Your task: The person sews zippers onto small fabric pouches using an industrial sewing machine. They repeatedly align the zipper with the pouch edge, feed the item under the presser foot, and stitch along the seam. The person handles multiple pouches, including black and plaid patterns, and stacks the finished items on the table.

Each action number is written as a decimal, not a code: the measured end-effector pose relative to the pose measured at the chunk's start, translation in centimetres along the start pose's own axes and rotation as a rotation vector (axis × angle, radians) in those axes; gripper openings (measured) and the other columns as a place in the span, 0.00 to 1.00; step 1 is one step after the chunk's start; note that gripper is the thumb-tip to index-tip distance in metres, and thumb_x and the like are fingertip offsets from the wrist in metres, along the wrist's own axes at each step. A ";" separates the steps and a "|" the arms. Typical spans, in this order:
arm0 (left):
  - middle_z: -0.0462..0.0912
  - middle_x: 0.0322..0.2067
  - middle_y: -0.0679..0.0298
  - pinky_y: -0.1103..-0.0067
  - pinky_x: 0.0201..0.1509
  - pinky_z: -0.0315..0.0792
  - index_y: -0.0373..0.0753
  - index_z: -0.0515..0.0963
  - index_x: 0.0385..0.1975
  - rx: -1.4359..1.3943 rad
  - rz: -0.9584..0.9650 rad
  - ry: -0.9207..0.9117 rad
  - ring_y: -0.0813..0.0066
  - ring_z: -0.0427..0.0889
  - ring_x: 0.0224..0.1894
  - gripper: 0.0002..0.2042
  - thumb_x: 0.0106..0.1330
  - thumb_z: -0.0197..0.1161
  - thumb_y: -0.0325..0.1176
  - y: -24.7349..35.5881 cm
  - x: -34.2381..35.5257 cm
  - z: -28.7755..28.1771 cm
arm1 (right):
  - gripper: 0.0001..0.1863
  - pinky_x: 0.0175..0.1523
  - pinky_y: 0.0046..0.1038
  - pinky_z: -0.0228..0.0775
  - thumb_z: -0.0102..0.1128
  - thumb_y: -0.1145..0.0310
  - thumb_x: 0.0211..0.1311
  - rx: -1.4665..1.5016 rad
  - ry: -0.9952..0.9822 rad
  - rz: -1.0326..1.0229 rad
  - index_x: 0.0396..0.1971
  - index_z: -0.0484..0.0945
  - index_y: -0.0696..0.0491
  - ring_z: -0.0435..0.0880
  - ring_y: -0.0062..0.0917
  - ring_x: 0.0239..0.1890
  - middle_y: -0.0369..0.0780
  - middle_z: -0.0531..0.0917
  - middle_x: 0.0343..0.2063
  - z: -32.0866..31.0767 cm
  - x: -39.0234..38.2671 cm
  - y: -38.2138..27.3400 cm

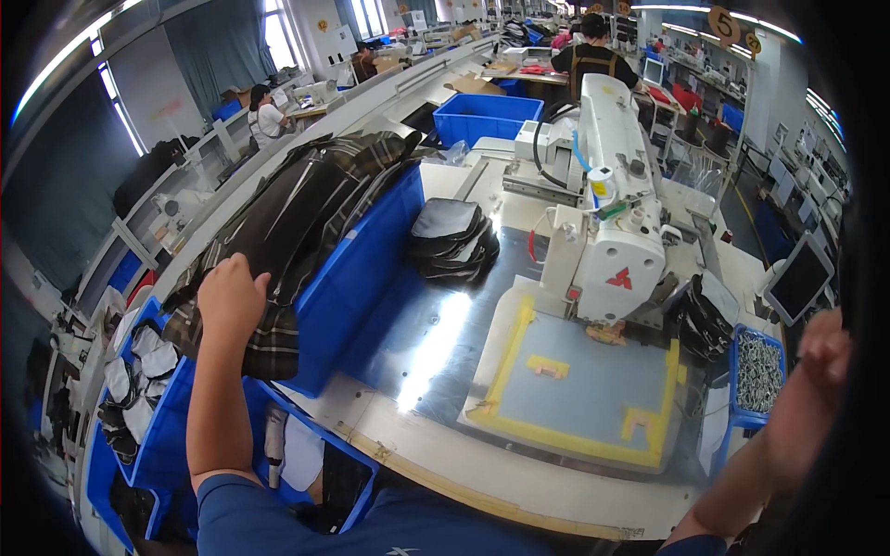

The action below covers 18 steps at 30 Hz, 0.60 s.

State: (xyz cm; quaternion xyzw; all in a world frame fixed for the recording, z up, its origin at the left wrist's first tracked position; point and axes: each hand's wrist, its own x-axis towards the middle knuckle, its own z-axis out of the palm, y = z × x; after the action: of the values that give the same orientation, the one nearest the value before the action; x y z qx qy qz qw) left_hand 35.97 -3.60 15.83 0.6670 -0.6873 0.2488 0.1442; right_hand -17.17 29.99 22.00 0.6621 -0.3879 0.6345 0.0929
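Note:
My left hand (232,295) rests on a pile of dark and plaid fabric pieces (301,213) heaped over a long blue bin (357,278), its fingers curled into the cloth. My right hand (808,380) is raised at the far right edge beside a small screen (799,277), blurred, with fingers bent; I cannot tell whether it holds anything. A white sewing machine (619,264) stands over a clamp plate edged in yellow tape (593,398). Dark cut pieces with grey tops (450,232) are stacked on the metal bed (389,343).
Blue bins of scraps (144,389) stand at the left. A blue tray of small metal parts (756,375) and more dark pieces (700,315) sit at the right. An empty-looking blue crate (487,116) is behind. Co-workers (593,60) (269,120) work at other tables.

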 end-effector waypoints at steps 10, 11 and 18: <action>0.88 0.42 0.59 0.74 0.46 0.76 0.34 0.76 0.33 -1.431 0.092 -0.199 0.75 0.83 0.39 0.09 0.77 0.63 0.29 3.2 1.8 -6.3 | 0.13 0.43 0.29 0.71 0.66 0.66 0.69 0.163 -0.378 0.652 0.28 0.84 0.59 0.81 0.25 0.37 0.41 0.84 0.29 9.4 -7.4 4.9; 0.88 0.44 0.58 0.76 0.47 0.76 0.34 0.75 0.33 -1.563 0.143 -0.225 0.77 0.83 0.41 0.09 0.78 0.62 0.29 5.1 1.2 -7.4 | 0.12 0.47 0.29 0.73 0.65 0.65 0.71 0.209 -0.489 0.761 0.32 0.85 0.60 0.83 0.26 0.39 0.41 0.86 0.32 10.2 -7.9 5.0; 0.79 0.65 0.39 0.71 0.61 0.76 0.36 0.69 0.37 -2.227 0.626 -0.692 0.71 0.81 0.56 0.07 0.80 0.56 0.29 17.8 -8.0 -9.0 | 0.61 0.74 0.40 0.67 0.44 0.20 0.70 1.297 -0.653 0.940 0.80 0.57 0.62 0.74 0.34 0.73 0.47 0.72 0.74 18.5 -16.5 6.6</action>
State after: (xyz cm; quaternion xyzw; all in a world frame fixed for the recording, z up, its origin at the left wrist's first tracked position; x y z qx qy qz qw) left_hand 17.70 7.75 16.45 0.0127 -0.6591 -0.6478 0.3819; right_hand -5.39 20.66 1.26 0.5044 -0.1902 0.4813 -0.6912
